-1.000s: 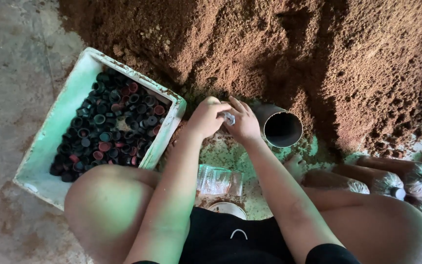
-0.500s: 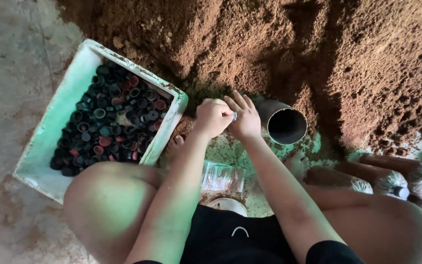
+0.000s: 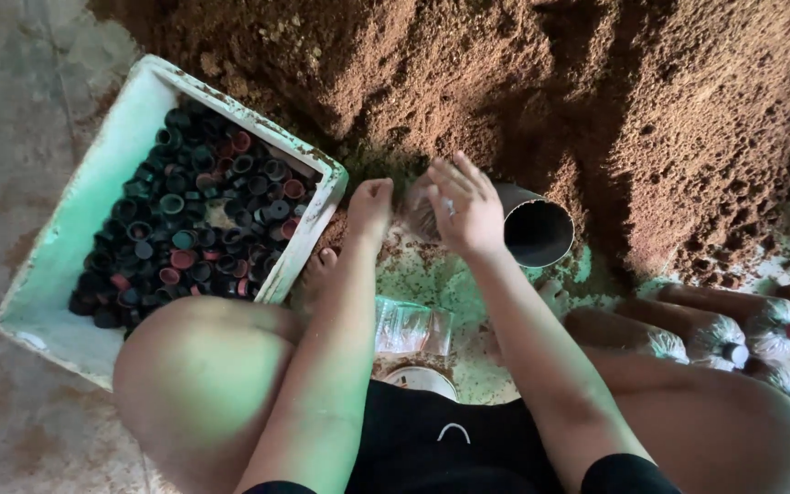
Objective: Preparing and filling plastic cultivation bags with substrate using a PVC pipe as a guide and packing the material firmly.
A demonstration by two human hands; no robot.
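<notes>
Nearest the camera, a small stack of clear, crinkled plastic bags (image 3: 411,327) lies on the green-stained floor between the knees, with the rim of a round white container (image 3: 421,379) just below it.

Half a second ago both hands were pressed together around a small clear plastic bag; now they have been drawn apart. The left hand (image 3: 370,207) is seen loosely curled, knuckles up, and whether anything is pinched under it cannot be told. The right hand (image 3: 464,209) is spread, fingers fanned, and the thin translucent bag (image 3: 421,212) is blurred between the two hands, seemingly being opened out rather than rolled. Judged from this, the bag is being readied at the mouth of the tube.

Just beside the right hand, a smooth dark grey cylindrical pipe (image 3: 536,230) lies on its side, its open mouth turned toward the camera and its far end buried. To the left a pale green rectangular foam box (image 3: 58,245) is filled with black, red and teal plastic bottle caps (image 3: 198,218). To the right, filled brown bags capped at their necks (image 3: 720,331) lie in a row. Farthest, a crumbly, coarse reddish-brown mound of sawdust-like substrate (image 3: 541,82) is heaped.
</notes>
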